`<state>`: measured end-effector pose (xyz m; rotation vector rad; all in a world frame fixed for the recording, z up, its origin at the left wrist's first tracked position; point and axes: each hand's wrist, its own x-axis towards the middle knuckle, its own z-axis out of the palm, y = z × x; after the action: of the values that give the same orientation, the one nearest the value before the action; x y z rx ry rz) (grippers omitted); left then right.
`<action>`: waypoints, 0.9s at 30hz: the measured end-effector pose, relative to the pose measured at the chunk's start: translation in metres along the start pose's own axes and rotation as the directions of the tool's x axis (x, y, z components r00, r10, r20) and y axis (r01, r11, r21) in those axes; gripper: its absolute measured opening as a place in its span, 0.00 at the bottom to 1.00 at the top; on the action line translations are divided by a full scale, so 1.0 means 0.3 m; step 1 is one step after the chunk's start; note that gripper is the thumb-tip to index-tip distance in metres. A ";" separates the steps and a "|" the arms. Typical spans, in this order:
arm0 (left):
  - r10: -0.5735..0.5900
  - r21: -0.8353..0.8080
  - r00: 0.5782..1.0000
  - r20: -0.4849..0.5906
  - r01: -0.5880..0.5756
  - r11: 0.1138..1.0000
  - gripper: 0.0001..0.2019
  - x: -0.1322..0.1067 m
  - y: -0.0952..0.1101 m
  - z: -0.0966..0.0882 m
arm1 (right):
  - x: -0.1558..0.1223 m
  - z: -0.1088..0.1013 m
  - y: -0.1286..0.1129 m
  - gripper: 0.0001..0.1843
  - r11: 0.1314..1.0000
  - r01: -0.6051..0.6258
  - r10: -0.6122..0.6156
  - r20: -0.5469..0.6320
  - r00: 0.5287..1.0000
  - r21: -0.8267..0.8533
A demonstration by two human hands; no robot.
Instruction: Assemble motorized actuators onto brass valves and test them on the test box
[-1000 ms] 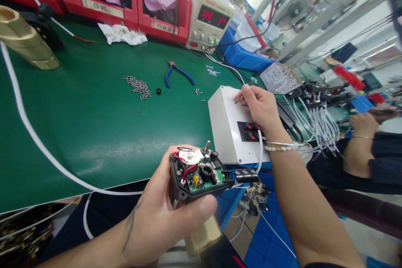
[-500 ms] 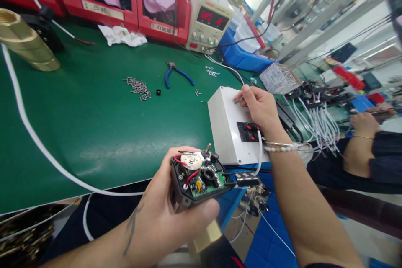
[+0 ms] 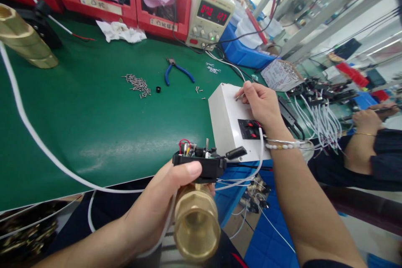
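Note:
My left hand (image 3: 163,201) is wrapped round a motorised brass valve (image 3: 196,217). The valve's black actuator housing (image 3: 201,167) is uncovered, with wires, a circuit board edge and an upright metal shaft showing on top. Its wide brass opening faces me. On the white control box (image 3: 224,125) my right hand (image 3: 262,100) pinches a small metal toggle switch (image 3: 236,98) between thumb and fingers. Below that hand sits a black terminal block (image 3: 248,130) with red tabs, and a white cable (image 3: 261,150) runs from it down toward the valve.
Blue-handled pliers (image 3: 179,69), a heap of screws (image 3: 137,85) and a black ring (image 3: 158,89) lie on the green mat. Behind stand red bins (image 3: 103,8) and a power supply (image 3: 209,12). Another brass valve (image 3: 28,37) is far left; a co-worker's hand (image 3: 367,120) is at right.
My left hand has tilted the valve, so its brass opening faces me and the circuit board is seen edge-on. The red digits on the power supply differ. My right hand stays at the switch.

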<state>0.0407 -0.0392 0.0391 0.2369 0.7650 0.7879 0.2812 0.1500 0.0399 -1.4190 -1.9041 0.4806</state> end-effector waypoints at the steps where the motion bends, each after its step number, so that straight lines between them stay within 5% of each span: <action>1: -0.036 -0.027 0.999 0.007 0.036 0.999 0.24 0.005 0.000 -0.002 | 0.000 0.000 0.003 0.42 1.000 0.003 -0.003 0.003 1.000 -0.004; 13: 0.057 0.036 0.992 -0.111 -0.053 0.998 0.22 -0.003 0.001 0.005 | -0.001 0.000 0.013 0.40 1.000 0.000 0.000 0.007 1.000 -0.016; 22: 0.216 0.149 0.975 -0.043 -0.208 0.967 0.24 -0.011 0.006 -0.002 | 0.000 0.002 0.013 0.45 1.000 0.015 -0.015 0.004 1.000 -0.008; 27: 0.208 0.091 0.978 0.007 -0.207 0.974 0.25 -0.025 -0.001 0.014 | -0.002 0.000 0.012 0.44 1.000 0.017 -0.017 0.010 1.000 -0.019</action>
<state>0.0404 -0.0443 0.0460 0.4035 0.7881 0.9516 0.2836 0.1507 0.0374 -1.4136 -1.9319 0.4632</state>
